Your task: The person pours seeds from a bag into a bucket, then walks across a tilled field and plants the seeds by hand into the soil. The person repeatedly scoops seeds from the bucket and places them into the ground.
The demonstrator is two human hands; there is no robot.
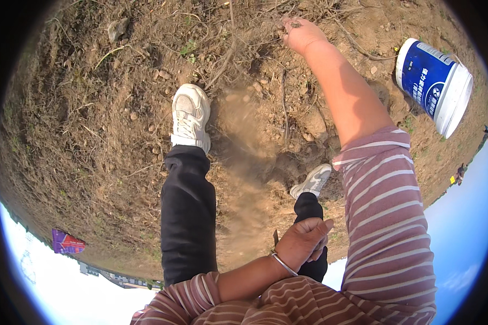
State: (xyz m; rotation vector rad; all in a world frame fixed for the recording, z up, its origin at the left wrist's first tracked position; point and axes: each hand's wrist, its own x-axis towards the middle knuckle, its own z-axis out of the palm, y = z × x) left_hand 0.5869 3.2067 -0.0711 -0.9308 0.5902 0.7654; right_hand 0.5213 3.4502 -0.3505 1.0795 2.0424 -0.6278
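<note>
My right hand point(301, 34) reaches out low over the soil among dry stalks point(227, 57), its fingertips blurred. A small dark shape shows at its fingers; I cannot tell whether it is held. My left hand point(303, 243) is close to my body, in front of my dark trousers, fingers curled, a silvery bangle point(284, 264) on the wrist. A thin dark pointed piece point(275, 237) shows beside this hand; whether the hand grips it is hidden. Between my shoes, a brownish blur point(244, 174) covers part of the loose earth.
A white and blue plastic bucket point(427, 85), bearing writing, stands at right. My pale shoes point(190, 111) are on clods and dry plant litter. A stone point(118, 29) lies at upper left. Far off are a purple and red bag point(67, 242), buildings point(114, 278) and a person point(460, 172).
</note>
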